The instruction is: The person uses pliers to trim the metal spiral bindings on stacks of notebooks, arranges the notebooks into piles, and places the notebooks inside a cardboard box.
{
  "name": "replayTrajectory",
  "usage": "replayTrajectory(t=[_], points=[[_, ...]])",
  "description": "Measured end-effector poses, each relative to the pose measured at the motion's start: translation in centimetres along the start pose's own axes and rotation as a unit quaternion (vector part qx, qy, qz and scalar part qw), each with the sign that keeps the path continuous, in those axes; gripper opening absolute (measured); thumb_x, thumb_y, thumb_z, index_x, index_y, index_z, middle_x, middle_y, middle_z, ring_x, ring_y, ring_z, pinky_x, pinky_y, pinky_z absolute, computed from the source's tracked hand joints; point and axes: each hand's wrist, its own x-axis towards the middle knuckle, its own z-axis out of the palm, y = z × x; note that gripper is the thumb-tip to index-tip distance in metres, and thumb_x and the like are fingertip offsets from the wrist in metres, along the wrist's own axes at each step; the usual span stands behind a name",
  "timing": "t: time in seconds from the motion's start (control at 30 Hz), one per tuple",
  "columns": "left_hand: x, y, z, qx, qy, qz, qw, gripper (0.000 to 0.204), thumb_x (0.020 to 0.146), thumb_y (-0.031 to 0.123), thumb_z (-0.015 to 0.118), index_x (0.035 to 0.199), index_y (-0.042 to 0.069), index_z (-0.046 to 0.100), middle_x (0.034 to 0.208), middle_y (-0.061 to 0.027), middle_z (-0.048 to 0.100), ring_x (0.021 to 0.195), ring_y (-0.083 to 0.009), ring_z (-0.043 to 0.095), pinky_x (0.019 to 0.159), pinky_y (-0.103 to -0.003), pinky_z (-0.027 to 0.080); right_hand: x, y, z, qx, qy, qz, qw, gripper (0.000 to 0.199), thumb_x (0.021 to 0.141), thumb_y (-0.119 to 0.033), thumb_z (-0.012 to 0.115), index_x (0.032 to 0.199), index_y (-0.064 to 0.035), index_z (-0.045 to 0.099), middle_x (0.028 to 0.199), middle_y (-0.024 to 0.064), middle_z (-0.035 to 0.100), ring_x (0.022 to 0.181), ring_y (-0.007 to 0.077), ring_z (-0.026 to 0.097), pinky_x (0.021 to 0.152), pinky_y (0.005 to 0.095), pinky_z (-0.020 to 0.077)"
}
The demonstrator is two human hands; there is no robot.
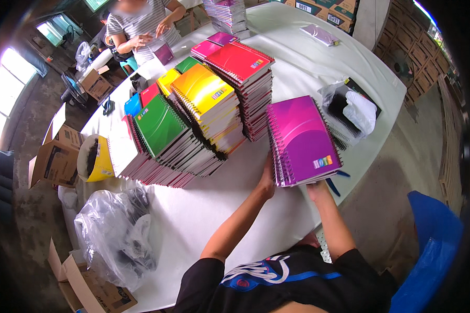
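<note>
A stack of purple spiral notebooks (303, 138) is between my hands at the right of the table, its wire bindings facing left. My left hand (268, 177) grips the stack's near left side, along the coils. Under the near edge, my right hand (316, 190) holds it from the front. Most of the fingers on both hands are hidden by the notebooks. Just left stands a tall stack of red notebooks (240, 62). Beyond it are stacks of yellow notebooks (203, 91) and green notebooks (159, 125).
Dark-handled pliers or scissors (333, 186) lie by the purple stack. Clear plastic with black coils (344, 112) is to its right. Plastic bags (115, 229) and a yellow-sided bucket (100, 161) are at left. Across the table, another person (143, 31) handles a purple notebook.
</note>
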Motion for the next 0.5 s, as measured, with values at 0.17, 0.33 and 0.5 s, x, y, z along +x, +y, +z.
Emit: replayTrajectory(t=[0.17, 0.33, 0.5], points=[[5.6, 3.0, 3.6, -0.156, -0.052, 0.092, 0.982, 0.051, 0.095, 0.044, 0.040, 0.134, 0.012, 0.040, 0.130, -0.0039, 0.049, 0.120, -0.0192, 0.046, 0.100, -0.036, 0.037, 6.4, -2.2, -1.9, 0.013, 0.048, -0.058, 0.997, 0.048, 0.093, -0.041, 0.042, 0.132, -0.0122, 0.042, 0.130, 0.0020, 0.049, 0.119, 0.0199, 0.046, 0.101, 0.0382, 0.0363], [11.2, 5.2, 4.5, -0.232, 0.041, -0.043, 0.971, 0.057, 0.094, 0.053, 0.034, 0.134, 0.013, 0.041, 0.132, -0.0029, 0.048, 0.120, -0.0191, 0.046, 0.101, -0.037, 0.037, 11.5, -5.1, 0.2, 0.028, 0.044, -0.081, 0.995, 0.048, 0.093, -0.042, 0.041, 0.127, -0.0096, 0.047, 0.127, 0.0031, 0.052, 0.115, 0.0213, 0.049, 0.098, 0.0389, 0.0369], [16.6, 4.2, 3.3, -0.241, 0.062, 0.059, 0.967, 0.059, 0.094, 0.054, 0.031, 0.137, 0.014, 0.038, 0.135, -0.0034, 0.045, 0.124, -0.0200, 0.042, 0.103, -0.035, 0.034, 15.9, -8.1, 3.1, 0.009, 0.033, -0.034, 0.999, 0.053, 0.092, -0.045, 0.038, 0.130, -0.0093, 0.045, 0.132, 0.0057, 0.049, 0.123, 0.0214, 0.042, 0.103, 0.0349, 0.0306]])
